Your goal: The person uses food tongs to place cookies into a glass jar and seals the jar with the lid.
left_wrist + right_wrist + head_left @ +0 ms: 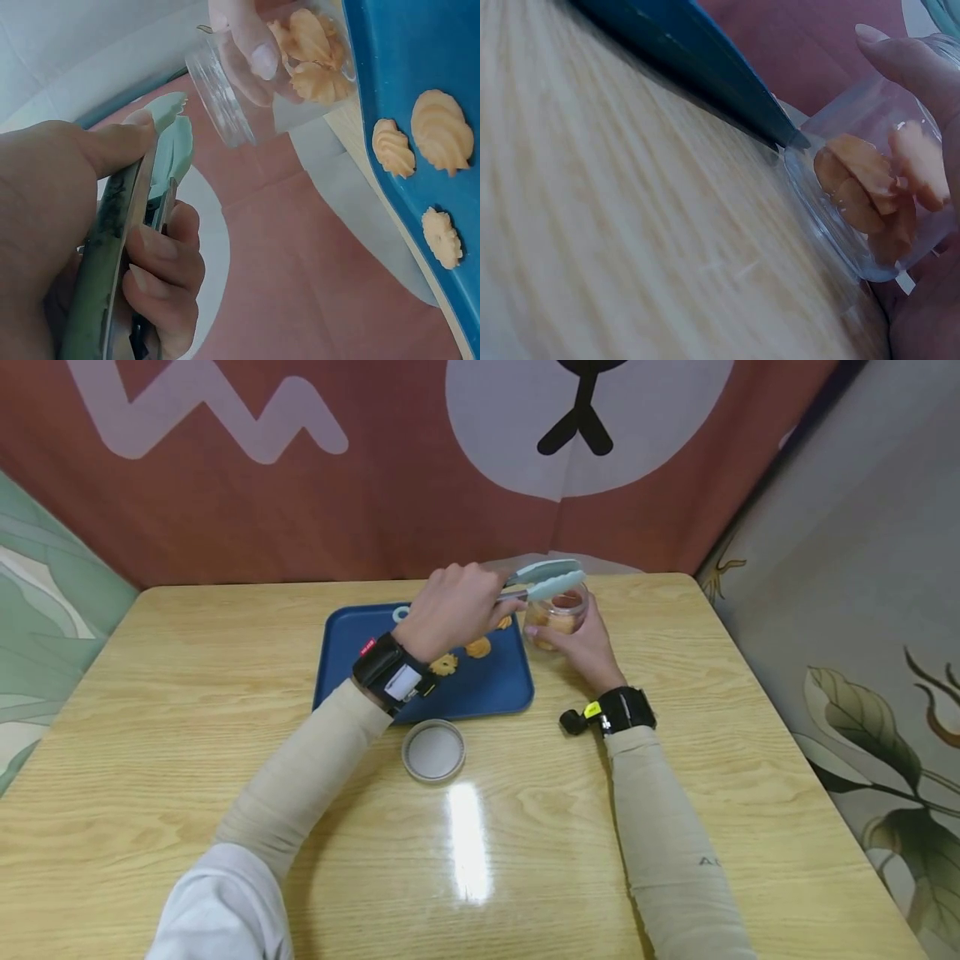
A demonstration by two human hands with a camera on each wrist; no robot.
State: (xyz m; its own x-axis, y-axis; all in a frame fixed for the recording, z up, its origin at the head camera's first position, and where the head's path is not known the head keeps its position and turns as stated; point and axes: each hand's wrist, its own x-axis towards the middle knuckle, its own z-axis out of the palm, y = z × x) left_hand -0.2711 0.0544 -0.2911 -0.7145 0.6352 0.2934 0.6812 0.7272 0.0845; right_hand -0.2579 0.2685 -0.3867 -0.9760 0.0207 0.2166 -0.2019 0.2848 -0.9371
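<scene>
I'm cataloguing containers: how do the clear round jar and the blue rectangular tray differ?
The clear round jar is see-through; the blue rectangular tray is opaque. The jar is deep, the tray shallow. The person's right hand grips the jar, while the tray lies flat on the pale wooden table. Both hold golden ridged cookies.

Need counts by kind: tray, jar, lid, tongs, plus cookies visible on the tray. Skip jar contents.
Tray: 1
Jar: 1
Lid: 1
Tongs: 1
Cookies visible on the tray: 3
Total: 7
</scene>
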